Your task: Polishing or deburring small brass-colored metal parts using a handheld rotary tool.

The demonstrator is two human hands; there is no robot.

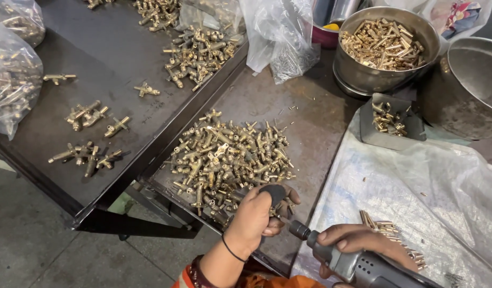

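Left hand (259, 213) curled shut at the near edge of a big heap of brass fittings (227, 157), thumb capped in a dark rubber cover (274, 193), fingers closed on what looks like one small brass piece from the heap – the piece itself mostly hidden under the fingers, so hard to tell exactly. Thin black band around that wrist. Right hand (358, 241) wrapped tight around a grey handheld power tool (358, 264), its dark round nose pointing up and left toward the left hand, close to it but not clearly touching. Heap spread over a dark metal tray (310, 138), just in front of both hands. Beside the right hand, on a sheet of clear plastic (432, 186), a small bunch of slim brass pins (390, 232), touching or nearly touching the knuckles. Farther back on the right, a steel bowl (384, 48) filled with short brass rods, a second, larger steel pot (470, 85) next to it, and a small grey tray (392, 120) with a few more brass bits. To the left, a higher dark table (102, 58) with scattered little groups of fittings and another pile near its far edge. Clear plastic bags (280, 34) of parts at the back and at the far left – contents blurred through the film
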